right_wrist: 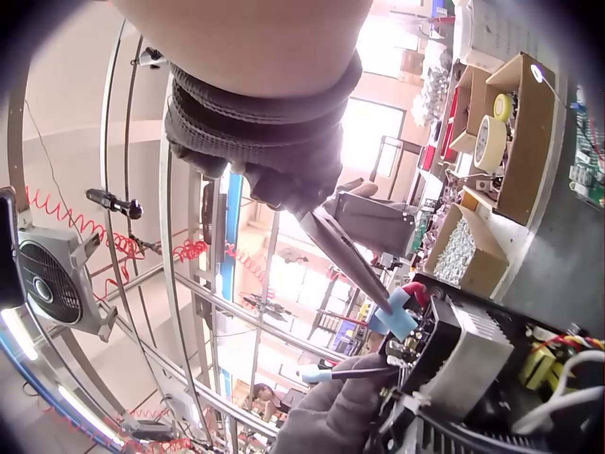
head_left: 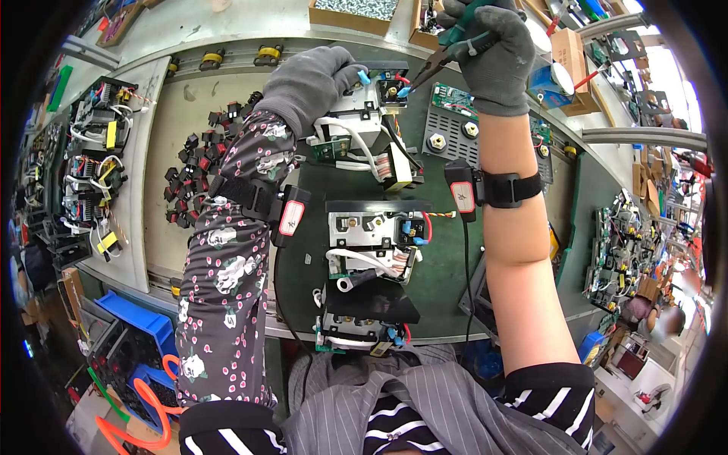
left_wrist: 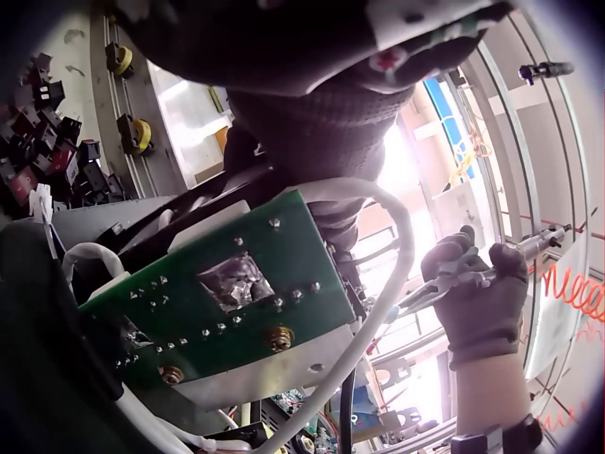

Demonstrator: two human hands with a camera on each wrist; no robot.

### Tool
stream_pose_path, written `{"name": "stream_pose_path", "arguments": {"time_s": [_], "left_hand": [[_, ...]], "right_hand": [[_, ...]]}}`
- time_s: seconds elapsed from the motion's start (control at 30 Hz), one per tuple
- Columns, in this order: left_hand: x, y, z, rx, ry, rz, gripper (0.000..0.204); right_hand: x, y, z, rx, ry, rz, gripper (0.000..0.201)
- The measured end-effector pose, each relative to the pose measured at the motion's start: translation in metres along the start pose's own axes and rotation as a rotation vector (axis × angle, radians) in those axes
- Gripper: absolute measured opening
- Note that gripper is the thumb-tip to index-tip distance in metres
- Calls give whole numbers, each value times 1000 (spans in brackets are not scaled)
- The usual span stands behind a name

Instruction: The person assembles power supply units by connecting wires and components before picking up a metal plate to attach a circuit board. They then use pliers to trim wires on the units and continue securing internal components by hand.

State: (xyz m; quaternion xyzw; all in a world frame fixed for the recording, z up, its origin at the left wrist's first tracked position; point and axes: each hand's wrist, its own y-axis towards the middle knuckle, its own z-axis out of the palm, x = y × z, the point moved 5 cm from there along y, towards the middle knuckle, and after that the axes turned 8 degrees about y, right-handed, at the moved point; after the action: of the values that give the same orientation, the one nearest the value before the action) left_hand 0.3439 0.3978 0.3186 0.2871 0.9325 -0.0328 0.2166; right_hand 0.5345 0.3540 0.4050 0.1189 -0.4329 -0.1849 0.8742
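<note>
At the top of the head view, my gloved left hand [head_left: 307, 83] grips the left side of an electronic power assembly [head_left: 356, 125], which has metal blocks and white wires. Its green circuit board [left_wrist: 227, 293] faces the left wrist camera. A loose black wire with a light-blue terminal sleeve [right_wrist: 315, 375] sticks out by the left fingers. My gloved right hand [head_left: 497, 61] holds long-nose pliers [head_left: 436, 64] with green handles. The plier tips are right at another light-blue terminal [right_wrist: 397, 317] on the assembly, where a red sleeve also shows.
Two similar assemblies [head_left: 371, 231] [head_left: 353, 330] stand nearer my body on the green bench. Left of them lies a pile of small black-and-red parts [head_left: 201, 163]. A perforated metal plate [head_left: 451, 136] with brass posts lies to the right. Boxes of screws [head_left: 356, 15] line the back.
</note>
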Motion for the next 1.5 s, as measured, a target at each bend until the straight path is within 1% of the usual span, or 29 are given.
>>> {"name": "stream_pose_path", "arguments": {"time_s": [0.13,0.2,0.23,0.3,0.33,0.37,0.43,0.5,0.6,0.73,0.83,0.93,1.0,1.07,1.13,1.17,1.2,1.23,1.3,1.33,1.37,1.4,1.43,1.47,1.5], "left_hand": [[-1,-2,-2,-39,7,32,34],[0,-2,-1,-43,14,37,35],[-1,-2,0,-46,21,49,35],[-2,-4,-1,-33,29,31,36],[-2,-4,0,-40,29,45,35],[-2,-4,0,-48,29,59,35],[-3,-5,0,-27,40,43,34],[-3,-5,0,-66,36,79,32],[-3,-5,1,-82,22,83,30],[-2,-4,2,-100,31,91,30],[-3,-4,0,-112,39,92,30],[-2,-3,1,-84,48,69,30],[-1,-3,2,-105,62,84,30],[-2,-4,1,-124,73,96,30],[-2,-4,1,-99,43,84,31],[-3,-5,0,-95,41,78,31],[-2,-4,1,-39,21,54,35],[-1,-3,2,17,3,31,39],[-1,-4,-2,29,32,20,40],[0,-3,-2,0,52,47,40],[-6,-4,-7,-29,70,76,40],[-14,-8,-20,-31,-35,77,27],[-13,-8,-19,-33,-38,74,27],[-12,-7,-18,-27,-42,71,29],[-12,-6,-18,-20,-45,69,31]], "right_hand": [[-8,2,-1,-5,75,14,52],[-13,7,-1,91,133,67,46],[-16,9,-2,90,134,73,46],[-20,13,9,141,78,96,41],[-18,13,14,149,10,98,43],[-18,15,17,148,10,105,43],[-20,16,16,81,-55,171,44],[-19,17,9,105,-73,179,46],[-18,17,2,106,59,193,45],[-18,17,-3,75,103,207,46],[-18,15,-2,46,111,205,43],[-20,17,-1,95,137,210,38],[-24,22,-1,126,151,217,32],[-30,29,-3,98,146,248,30],[-38,39,-5,66,141,284,28],[-44,45,-3,74,110,352,25],[-50,49,-1,84,80,421,22],[-53,51,1,85,83,427,22],[-60,51,20,163,-118,455,18],[-58,47,27,112,-181,448,17],[-58,43,29,111,-178,453,17],[-54,41,30,97,-185,396,16],[-51,42,29,87,-195,337,16],[-50,41,30,103,-119,322,16],[-50,41,29,106,-120,325,16]]}}
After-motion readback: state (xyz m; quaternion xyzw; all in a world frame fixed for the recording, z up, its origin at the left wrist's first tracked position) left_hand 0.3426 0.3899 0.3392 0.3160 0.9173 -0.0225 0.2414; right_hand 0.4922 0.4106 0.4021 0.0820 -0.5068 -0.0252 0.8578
